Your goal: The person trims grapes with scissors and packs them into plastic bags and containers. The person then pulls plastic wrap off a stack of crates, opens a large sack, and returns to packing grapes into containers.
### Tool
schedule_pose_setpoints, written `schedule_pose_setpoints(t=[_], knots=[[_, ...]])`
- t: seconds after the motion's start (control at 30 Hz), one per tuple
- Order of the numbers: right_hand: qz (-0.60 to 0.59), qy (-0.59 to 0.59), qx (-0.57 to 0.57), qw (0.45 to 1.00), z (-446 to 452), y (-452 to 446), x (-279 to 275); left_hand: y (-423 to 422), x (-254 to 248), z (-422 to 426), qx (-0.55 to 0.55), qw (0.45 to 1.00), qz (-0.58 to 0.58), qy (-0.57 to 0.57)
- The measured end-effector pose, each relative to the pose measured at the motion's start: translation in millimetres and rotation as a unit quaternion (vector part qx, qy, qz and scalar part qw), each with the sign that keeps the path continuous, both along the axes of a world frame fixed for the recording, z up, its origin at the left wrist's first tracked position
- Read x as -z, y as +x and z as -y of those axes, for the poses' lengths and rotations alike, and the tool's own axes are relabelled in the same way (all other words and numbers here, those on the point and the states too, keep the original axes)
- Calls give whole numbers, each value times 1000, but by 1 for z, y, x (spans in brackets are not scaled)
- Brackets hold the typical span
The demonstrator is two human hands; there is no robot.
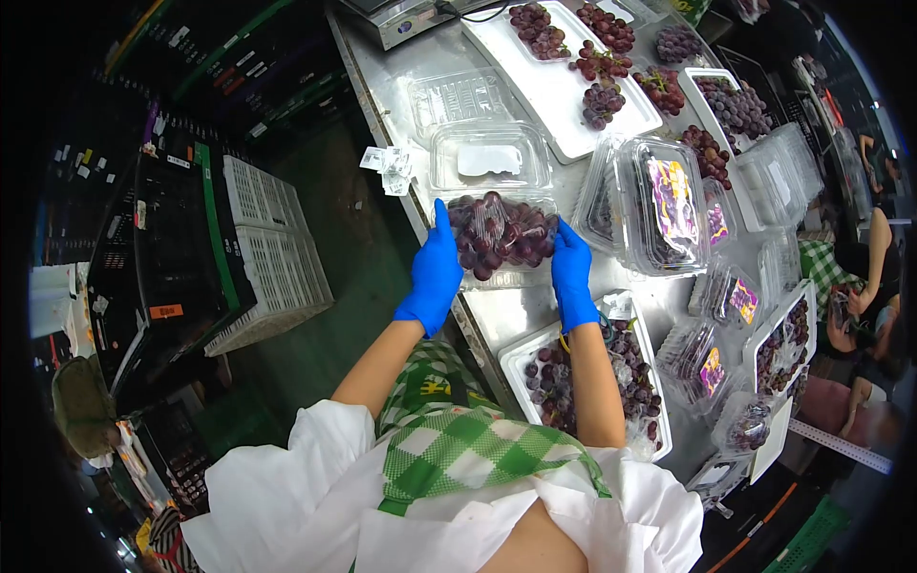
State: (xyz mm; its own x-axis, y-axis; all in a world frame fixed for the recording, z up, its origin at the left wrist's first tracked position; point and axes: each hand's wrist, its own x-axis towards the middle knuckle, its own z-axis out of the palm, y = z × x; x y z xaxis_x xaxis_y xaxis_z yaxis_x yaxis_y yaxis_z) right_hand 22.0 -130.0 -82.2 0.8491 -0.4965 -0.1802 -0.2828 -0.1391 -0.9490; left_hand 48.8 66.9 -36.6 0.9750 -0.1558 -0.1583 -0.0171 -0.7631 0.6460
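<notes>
The grapes (492,229) were held in a clear container (514,278) near the metal table's (387,81) left edge, gripped between left hand (435,272) and right hand (573,272) — filled but apparently unclosed, the lid (497,138) lying open beyond — while labelled packs (673,205) were stacked right and bunches (602,103) were left unboxed farther off.

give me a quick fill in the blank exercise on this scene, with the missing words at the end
The left hand and right hand wear gloves coloured ____. Between them they hold a clear container of dark red ____. The checked apron is white and ____.

Missing words: blue; grapes; green
</notes>
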Motion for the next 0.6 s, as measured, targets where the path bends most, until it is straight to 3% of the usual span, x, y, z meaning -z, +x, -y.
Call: schedule_pose_setpoints(t=[0.1, 0.2, 0.3, 0.4, 0.43, 0.47, 0.6], knots=[[-5, -59, -10, 998, 2, -2, 6, -2, -1, -1, 48, 998, 34, 31], [-92, -139, -56, 984, 2, -4, -4, -7, -14, 3, 99, 990, -18, 95], [-115, -196, -91, 970, -5, -9, -17, -17, -14, 1, 115, 990, 83, 15], [-66, -146, -86, 983, -3, -14, 20, -27, -23, -2, 110, 990, 71, -46], [-27, -77, -66, 995, -6, -14, 33, -31, -17, -4, 106, 988, 101, -47], [-23, -88, -43, 995, -5, -16, 44, -35, -6, -8, 102, 985, 132, -48], [-49, -124, -9, 991, -18, -22, 12, -47, -17, -9, 66, 980, 182, -39]])
